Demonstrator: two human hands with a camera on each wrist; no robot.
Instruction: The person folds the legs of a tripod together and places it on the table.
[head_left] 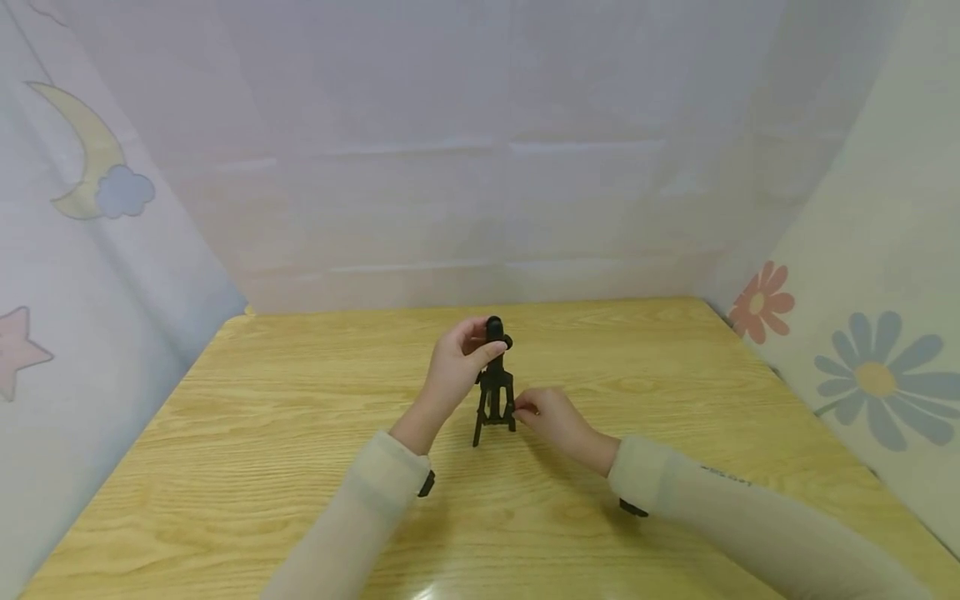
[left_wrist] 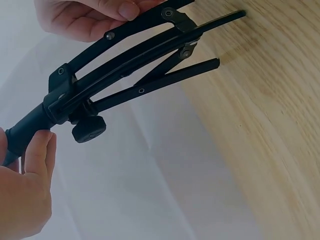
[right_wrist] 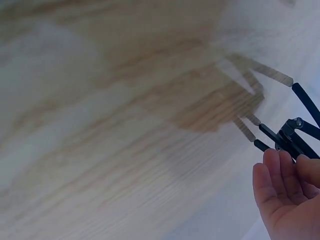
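small black metal folding tripod being stood upright on table centre | top being gripped by left hand | right hand being pinched on right leg, low

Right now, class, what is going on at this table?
A person stands a small black tripod on the wooden table. The left hand grips its top stem, while the right hand pinches one leg near the hinge. The legs are only partly spread, their feet at the tabletop.
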